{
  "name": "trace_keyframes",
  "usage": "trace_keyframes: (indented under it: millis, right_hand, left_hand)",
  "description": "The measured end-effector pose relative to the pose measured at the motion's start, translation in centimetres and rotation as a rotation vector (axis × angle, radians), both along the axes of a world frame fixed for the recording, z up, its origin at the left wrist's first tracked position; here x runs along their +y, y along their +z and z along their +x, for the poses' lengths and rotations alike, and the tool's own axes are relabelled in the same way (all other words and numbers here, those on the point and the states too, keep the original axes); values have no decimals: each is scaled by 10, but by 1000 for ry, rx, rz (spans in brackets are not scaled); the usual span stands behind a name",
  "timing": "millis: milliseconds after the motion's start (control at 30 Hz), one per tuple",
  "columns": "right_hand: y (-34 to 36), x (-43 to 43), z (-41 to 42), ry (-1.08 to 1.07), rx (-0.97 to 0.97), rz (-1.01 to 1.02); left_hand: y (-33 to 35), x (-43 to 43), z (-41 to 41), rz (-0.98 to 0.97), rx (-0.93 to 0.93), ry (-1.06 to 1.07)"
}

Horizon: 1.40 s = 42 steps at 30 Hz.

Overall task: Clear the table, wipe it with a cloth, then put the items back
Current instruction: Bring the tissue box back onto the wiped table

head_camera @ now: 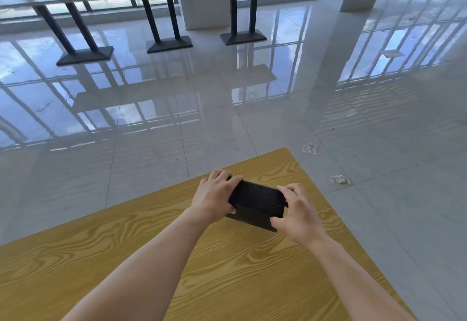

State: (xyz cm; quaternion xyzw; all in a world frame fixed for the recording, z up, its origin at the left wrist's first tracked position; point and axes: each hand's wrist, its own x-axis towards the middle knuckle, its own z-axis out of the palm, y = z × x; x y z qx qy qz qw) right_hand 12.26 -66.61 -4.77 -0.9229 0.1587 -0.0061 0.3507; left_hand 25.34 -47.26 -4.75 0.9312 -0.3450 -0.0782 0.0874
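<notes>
While hands [214, 194] grip box [257, 200] ends, fingers [290, 190] curled

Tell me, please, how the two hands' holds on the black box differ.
The left hand grips the left end of the black box, fingers over its far edge; the right hand grips the right end, fingers on top. Left thumb on the near face; right thumb lower, at the corner. Both grip it.

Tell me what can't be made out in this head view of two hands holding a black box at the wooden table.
1. The black box: both ends are hidden under the left hand and right hand; the head view cannot tell if it touches the table.
2. The table: near and left parts are cut off by the frame edges.
3. Two floor scraps: too small to identify.
</notes>
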Motion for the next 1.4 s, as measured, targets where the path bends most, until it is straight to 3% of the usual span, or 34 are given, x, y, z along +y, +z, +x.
trace_keyframes:
  millis: [800,1100,1400]
  right_hand:
    - [-17,-5,12,31,95,-67]
    - [11,6,12,36,-6,-168]
    - [36,45,9,218,-65,-283]
  left_hand:
    - [-14,-1,-5,61,145,11]
    - [6,24,-23,-11,-10,143]
    - [41,72,-55,-29,-67,246]
